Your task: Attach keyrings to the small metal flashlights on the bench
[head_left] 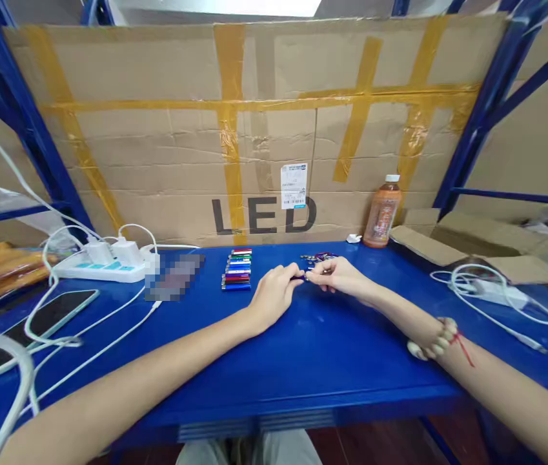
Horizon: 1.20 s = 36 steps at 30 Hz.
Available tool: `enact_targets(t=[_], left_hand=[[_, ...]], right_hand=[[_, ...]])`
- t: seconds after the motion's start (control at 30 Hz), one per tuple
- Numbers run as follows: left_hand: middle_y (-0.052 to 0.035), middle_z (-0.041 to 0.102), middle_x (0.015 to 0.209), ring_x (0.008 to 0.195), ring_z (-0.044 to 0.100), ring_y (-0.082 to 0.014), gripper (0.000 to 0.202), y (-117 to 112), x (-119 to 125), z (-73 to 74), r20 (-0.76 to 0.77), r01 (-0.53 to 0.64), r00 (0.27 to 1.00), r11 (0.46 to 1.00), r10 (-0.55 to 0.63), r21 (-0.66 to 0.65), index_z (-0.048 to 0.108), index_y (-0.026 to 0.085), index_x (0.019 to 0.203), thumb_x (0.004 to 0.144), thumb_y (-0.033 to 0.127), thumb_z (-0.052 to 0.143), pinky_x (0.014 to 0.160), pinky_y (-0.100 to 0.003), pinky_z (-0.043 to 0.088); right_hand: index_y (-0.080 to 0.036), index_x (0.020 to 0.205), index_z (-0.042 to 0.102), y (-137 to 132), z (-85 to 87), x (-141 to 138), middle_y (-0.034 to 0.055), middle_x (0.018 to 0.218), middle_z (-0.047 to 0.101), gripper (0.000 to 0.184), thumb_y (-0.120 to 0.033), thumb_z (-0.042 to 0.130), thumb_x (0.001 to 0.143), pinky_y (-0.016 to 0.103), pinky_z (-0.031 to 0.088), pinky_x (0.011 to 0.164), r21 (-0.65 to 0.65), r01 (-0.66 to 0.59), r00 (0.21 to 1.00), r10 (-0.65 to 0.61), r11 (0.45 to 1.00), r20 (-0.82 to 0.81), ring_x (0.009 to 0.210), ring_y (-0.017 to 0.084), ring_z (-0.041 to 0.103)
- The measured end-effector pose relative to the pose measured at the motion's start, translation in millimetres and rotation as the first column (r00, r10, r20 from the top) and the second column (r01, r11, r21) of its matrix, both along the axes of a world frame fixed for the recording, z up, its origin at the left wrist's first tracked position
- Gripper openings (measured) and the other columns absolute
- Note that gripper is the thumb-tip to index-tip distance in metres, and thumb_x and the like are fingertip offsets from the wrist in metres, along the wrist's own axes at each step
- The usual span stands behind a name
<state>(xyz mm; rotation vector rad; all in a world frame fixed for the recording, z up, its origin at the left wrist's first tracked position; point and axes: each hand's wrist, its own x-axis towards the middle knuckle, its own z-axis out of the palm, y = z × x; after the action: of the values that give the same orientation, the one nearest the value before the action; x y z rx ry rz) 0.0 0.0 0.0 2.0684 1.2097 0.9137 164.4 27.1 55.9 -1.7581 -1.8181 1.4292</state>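
— Position of the item in hand?

— Small blue item [301, 278], centre of the frame, between the left hand [274, 292] and the right hand [335, 275]. It lies right of the left fingertips and left of the right ones; neither hand is clearly nearer.

— State of each grip?

— Both appear pinched on the item, thumb against fingers. Pressure cannot be told.

— Long axis?

— Apparently across the frame, though fingers cover most of it. The row of coloured cylinders [236, 271] lies to its left, nearer the left hand, pieces side by side with long axes also across the frame. The jumbled pile [316, 257] lies just behind the right hand, higher in the frame.

— Materials?

— Cylinders slim, glossy, metallic in red, green, blue and purple, with silvery ends. Pile shiny, its shapes too small to separate. Surface [312, 361] smooth, blue, reflective. Cardboard panel [167, 155], across the upper frame, creased and banded with brown tape. Bottle [382, 213], right of centre, upright, rounded, white-capped, orange inside. Bracelet [433, 341], lower right, of pale rounded beads with red thread.
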Motion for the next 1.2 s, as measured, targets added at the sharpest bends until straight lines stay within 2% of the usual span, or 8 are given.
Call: enact_targets(t=[0.23, 0.33, 0.47, 0.8, 0.97, 1.1, 1.2], left_hand=[[-0.0020, 0.060, 0.094, 0.088, 0.054, -0.0169, 0.005, -1, -2, 2.5, 0.045, -0.009, 0.999, 1.000, 0.009, 0.000, 0.049, 0.018, 0.085, 0.086, 0.020, 0.044, 0.079, -0.030, 0.043], [-0.0013, 0.060, 0.102, 0.093, 0.054, -0.0160, 0.014, -2, -2, 4.6, 0.094, -0.013, 0.995, 1.000, 0.015, -0.025, 0.050, 0.020, 0.098, 0.086, 0.021, 0.043, 0.083, -0.030, 0.043], [-0.0009, 0.059, 0.107, 0.096, 0.053, -0.0161, 0.027, -2, -2, 6.2, 0.078, -0.018, 0.997, 0.999, 0.022, -0.048, 0.047, 0.023, 0.114, 0.087, 0.022, 0.042, 0.086, -0.031, 0.042], [0.0003, 0.060, 0.106, 0.093, 0.052, -0.0156, 0.022, -1, -2, 5.2, 0.073, 0.005, 0.997, 1.000, -0.004, -0.018, 0.054, 0.021, 0.105, 0.088, 0.021, 0.040, 0.087, -0.029, 0.040], [-0.0031, 0.060, 0.093, 0.085, 0.054, -0.0149, 0.024, -1, -2, 5.2, 0.114, 0.010, 0.993, 0.994, 0.002, -0.110, 0.051, 0.019, 0.105, 0.089, 0.023, 0.034, 0.078, -0.027, 0.042], [-0.0013, 0.057, 0.081, 0.076, 0.052, -0.0133, 0.024, 1, -2, 1.3, 0.168, -0.006, 0.985, 0.992, 0.027, -0.124, 0.049, 0.020, 0.102, 0.090, 0.024, 0.029, 0.071, -0.025, 0.040], [-0.0002, 0.054, 0.076, 0.073, 0.051, -0.0129, 0.023, 2, -2, 1.6, 0.164, -0.006, 0.986, 0.991, 0.028, -0.134, 0.049, 0.020, 0.096, 0.090, 0.024, 0.028, 0.067, -0.023, 0.038]], right_hand=[[-0.013, 0.061, 0.056, 2, -0.4, -1, -0.0019, 0.048, 0.048, 0.038, -0.049, 0.069, 0.057, 0.019, 0.029, 0.044, -0.017, 0.017, 0.999, -0.017, 1.000, -0.031, 0.046, 0.006, 0.039], [-0.013, 0.064, 0.058, 2, 0.1, -1, -0.0019, 0.049, 0.048, 0.038, -0.048, 0.070, 0.056, 0.019, 0.030, 0.044, -0.024, 0.041, 0.997, -0.042, 0.999, -0.060, 0.047, 0.006, 0.040], [-0.012, 0.064, 0.058, 2, 0.3, -1, -0.0016, 0.050, 0.048, 0.040, -0.050, 0.069, 0.057, 0.018, 0.030, 0.044, -0.029, 0.051, 0.995, -0.053, 0.998, -0.079, 0.048, 0.006, 0.039], [-0.012, 0.068, 0.060, 4, 0.8, 2, -0.0012, 0.051, 0.048, 0.045, -0.055, 0.065, 0.060, 0.018, 0.030, 0.044, -0.022, 0.016, 0.998, -0.018, 1.000, -0.063, 0.047, 0.005, 0.039], [-0.011, 0.069, 0.060, 4, -1.5, -1, -0.0012, 0.051, 0.048, 0.042, -0.053, 0.063, 0.065, 0.018, 0.030, 0.042, 0.060, 0.014, 0.997, -0.010, 0.998, -0.072, 0.045, 0.005, 0.039], [-0.015, 0.094, 0.063, 4, -6.1, 0, 0.0019, 0.072, 0.056, 0.043, -0.045, 0.067, 0.064, 0.018, 0.034, 0.041, 0.182, 0.013, 0.985, 0.019, 0.983, -0.174, 0.049, 0.006, 0.046], [-0.016, 0.091, 0.067, 6, -10.1, 3, 0.0044, 0.083, 0.057, 0.036, -0.042, 0.067, 0.066, 0.019, 0.036, 0.039, 0.257, -0.036, 0.970, 0.095, 0.966, -0.222, 0.050, 0.006, 0.049]])
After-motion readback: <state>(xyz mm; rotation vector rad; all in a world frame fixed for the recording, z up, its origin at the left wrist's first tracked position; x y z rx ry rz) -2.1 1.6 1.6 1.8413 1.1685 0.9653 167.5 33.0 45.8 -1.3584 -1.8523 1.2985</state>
